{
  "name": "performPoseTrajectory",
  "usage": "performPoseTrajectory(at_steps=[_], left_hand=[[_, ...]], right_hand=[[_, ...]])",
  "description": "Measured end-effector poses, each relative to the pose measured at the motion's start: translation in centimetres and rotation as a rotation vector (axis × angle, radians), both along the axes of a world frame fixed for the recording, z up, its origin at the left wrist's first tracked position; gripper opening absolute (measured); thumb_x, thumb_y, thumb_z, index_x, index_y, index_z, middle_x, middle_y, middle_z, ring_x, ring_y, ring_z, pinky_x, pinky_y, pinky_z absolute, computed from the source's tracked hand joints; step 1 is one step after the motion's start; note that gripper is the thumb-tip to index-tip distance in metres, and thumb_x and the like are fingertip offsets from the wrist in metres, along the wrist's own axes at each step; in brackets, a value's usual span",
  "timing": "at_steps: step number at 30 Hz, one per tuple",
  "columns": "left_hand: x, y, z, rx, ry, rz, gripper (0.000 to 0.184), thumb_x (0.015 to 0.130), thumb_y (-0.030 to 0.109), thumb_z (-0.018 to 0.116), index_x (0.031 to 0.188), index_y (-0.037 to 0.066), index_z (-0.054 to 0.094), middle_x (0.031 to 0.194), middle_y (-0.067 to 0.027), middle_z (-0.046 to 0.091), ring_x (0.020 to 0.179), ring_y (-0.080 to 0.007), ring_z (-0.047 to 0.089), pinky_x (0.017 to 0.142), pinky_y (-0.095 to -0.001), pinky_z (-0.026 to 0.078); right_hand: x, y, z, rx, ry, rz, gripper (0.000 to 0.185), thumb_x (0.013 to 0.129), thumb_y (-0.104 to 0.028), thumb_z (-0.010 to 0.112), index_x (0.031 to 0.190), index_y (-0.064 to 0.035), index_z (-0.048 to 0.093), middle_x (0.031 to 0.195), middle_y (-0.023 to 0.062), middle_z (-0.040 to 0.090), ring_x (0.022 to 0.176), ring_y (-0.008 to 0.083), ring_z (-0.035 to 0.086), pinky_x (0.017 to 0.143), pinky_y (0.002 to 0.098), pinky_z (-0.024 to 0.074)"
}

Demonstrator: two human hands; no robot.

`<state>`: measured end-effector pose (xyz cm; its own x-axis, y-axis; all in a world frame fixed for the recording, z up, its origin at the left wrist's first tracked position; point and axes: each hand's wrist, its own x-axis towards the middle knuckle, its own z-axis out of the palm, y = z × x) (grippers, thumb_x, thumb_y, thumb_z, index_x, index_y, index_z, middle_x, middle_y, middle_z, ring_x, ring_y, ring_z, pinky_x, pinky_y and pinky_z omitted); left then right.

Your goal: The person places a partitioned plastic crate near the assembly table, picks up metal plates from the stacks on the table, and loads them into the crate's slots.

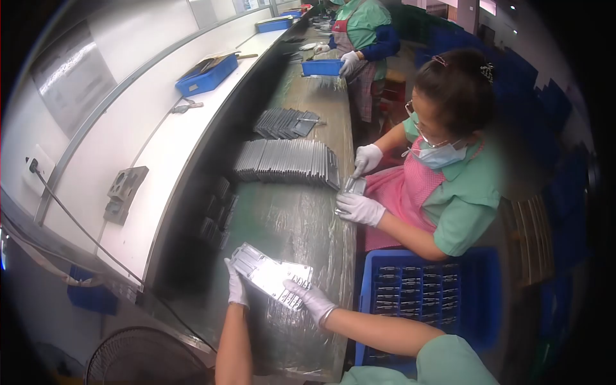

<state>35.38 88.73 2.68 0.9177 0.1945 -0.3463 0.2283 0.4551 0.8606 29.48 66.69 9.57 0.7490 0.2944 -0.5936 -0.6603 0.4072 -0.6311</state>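
Four columns of metal parts (417, 292) in a blue crate (366, 282).

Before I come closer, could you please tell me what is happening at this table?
The person wearing the camera holds shiny metalwork in gloved hands, the left hand at one end and the right hand at the other. It is unclear whether this is one piece or two. A masked co-worker beside the table handles a smaller-looking metal part. Grey plates stand in a row.
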Motion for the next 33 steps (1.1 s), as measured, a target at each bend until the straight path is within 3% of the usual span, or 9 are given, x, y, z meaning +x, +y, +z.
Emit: performPoseTrajectory(at_steps=[4,9,11,13,16,20,27,28,33], left_hand=[[-0.4,-1.5,1.2,-0.072,0.006,-0.023,0.086,0.083,0.074,0.030,0.137,0.008,0.036,0.138,-0.0109,0.041,0.126,-0.0266,0.039,0.105,-0.0388,0.031],[-5.0,-5.1,5.2,0.129,0.069,0.321,0.087,0.081,0.074,0.034,0.140,0.009,0.032,0.142,-0.0123,0.034,0.131,-0.0289,0.032,0.110,-0.0399,0.022],[-7.1,-8.1,7.9,-0.109,0.116,0.214,0.087,0.081,0.074,0.036,0.140,0.010,0.032,0.142,-0.0103,0.035,0.130,-0.0280,0.032,0.109,-0.0411,0.024],[-7.5,-10.6,8.8,-0.249,-0.043,0.128,0.086,0.079,0.073,0.042,0.139,0.012,0.034,0.140,-0.0065,0.039,0.128,-0.0264,0.036,0.106,-0.0429,0.029],[-6.9,-10.3,7.6,-0.436,0.036,0.069,0.080,0.082,0.066,0.048,0.137,0.010,0.034,0.132,-0.0070,0.045,0.122,-0.0253,0.043,0.101,-0.0402,0.038],[-6.8,-10.0,7.1,-0.380,0.065,0.118,0.069,0.083,0.053,0.058,0.131,0.007,0.042,0.125,-0.0084,0.052,0.114,-0.0251,0.051,0.097,-0.0398,0.042],[-8.4,-8.8,5.9,-0.552,0.026,0.145,0.059,0.085,0.042,0.059,0.129,0.006,0.044,0.128,-0.0122,0.051,0.116,-0.0285,0.050,0.101,-0.0429,0.038],[-9.0,-8.2,5.6,-0.531,0.042,0.140,0.062,0.083,0.043,0.060,0.130,0.006,0.043,0.129,-0.0126,0.049,0.117,-0.0296,0.048,0.101,-0.0449,0.038],[-12.8,-5.7,2.9,-0.617,-0.066,0.118,0.059,0.085,0.040,0.057,0.133,0.010,0.041,0.132,-0.0108,0.048,0.120,-0.0293,0.047,0.102,-0.0474,0.038]], right_hand=[[-0.6,-1.0,-0.4,0.019,-0.049,0.001,0.073,0.072,-0.047,0.075,0.121,0.0010,0.052,0.106,0.0121,0.064,0.093,0.0172,0.061,0.086,0.0271,0.0450],[2.3,-5.3,2.2,-0.954,-0.413,0.117,0.096,0.072,-0.076,0.050,0.132,-0.0008,0.042,0.123,0.0273,0.049,0.114,0.0317,0.051,0.100,0.0358,0.0373],[6.8,-6.0,0.7,-0.914,-0.716,0.385,0.097,0.073,-0.080,0.042,0.137,-0.0076,0.037,0.132,0.0255,0.043,0.123,0.0353,0.043,0.102,0.0386,0.0355],[9.6,-4.8,2.4,-0.858,-0.706,0.616,0.098,0.075,-0.080,0.037,0.141,-0.0082,0.031,0.139,0.0215,0.038,0.126,0.0348,0.040,0.104,0.0372,0.0331],[12.0,-1.7,-0.8,-0.304,-0.477,0.750,0.079,0.086,-0.067,0.037,0.139,-0.0090,0.036,0.137,0.0206,0.041,0.127,0.0331,0.039,0.102,0.0367,0.0361],[9.1,0.2,0.4,-0.759,-0.815,0.968,0.101,0.067,-0.090,0.018,0.144,-0.0246,0.026,0.144,0.0199,0.030,0.130,0.0385,0.033,0.109,0.0472,0.0212],[7.1,1.0,-0.3,-0.740,-0.581,0.666,0.097,0.070,-0.076,0.053,0.143,-0.0157,0.029,0.131,0.0242,0.046,0.123,0.0331,0.045,0.103,0.0350,0.0354],[6.7,0.8,-0.2,-0.710,-0.551,0.649,0.110,0.056,-0.081,0.060,0.143,-0.0209,0.030,0.133,0.0318,0.037,0.126,0.0404,0.038,0.103,0.0397,0.0347],[3.0,-0.6,0.1,-0.738,-0.675,0.409,0.105,0.064,-0.073,0.062,0.142,-0.0113,0.030,0.128,0.0297,0.046,0.121,0.0383,0.045,0.101,0.0355,0.0366]])
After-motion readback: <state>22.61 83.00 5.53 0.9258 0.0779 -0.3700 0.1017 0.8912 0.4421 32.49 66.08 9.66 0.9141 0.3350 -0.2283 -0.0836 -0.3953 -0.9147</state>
